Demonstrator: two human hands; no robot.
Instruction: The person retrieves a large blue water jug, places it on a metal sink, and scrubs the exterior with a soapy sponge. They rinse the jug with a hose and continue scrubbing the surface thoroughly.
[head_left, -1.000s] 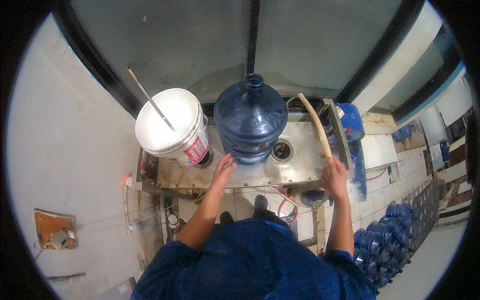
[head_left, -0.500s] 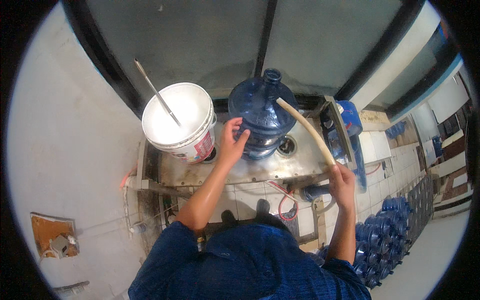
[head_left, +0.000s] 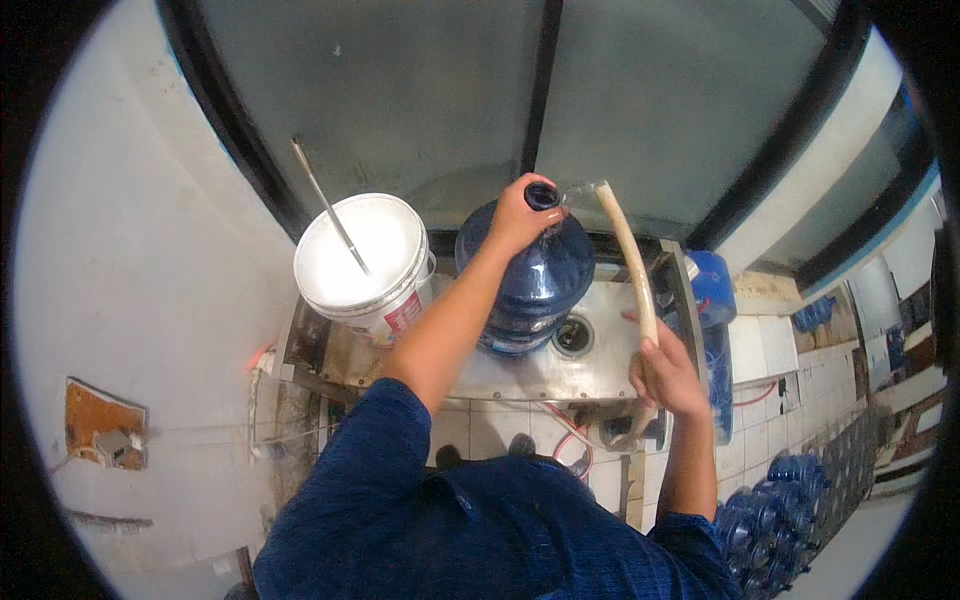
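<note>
Moved left hand [head_left: 520, 218] onto bottle neck [head_left: 543, 197], upper centre, with curled fingers; pinching hose [head_left: 629, 245] in right hand [head_left: 668, 374], centre right.

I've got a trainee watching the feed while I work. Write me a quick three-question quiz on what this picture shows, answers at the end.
1. True or false: a metal rod sticks up from the white bucket.
2. Fill in the blank: the right grip holds a pale ____.
3. Multiple choice: what does the left grip hold?
A) the metal rod
B) the neck of the blue bottle
C) the rim of the white bucket

Key:
1. True
2. hose
3. B
</note>
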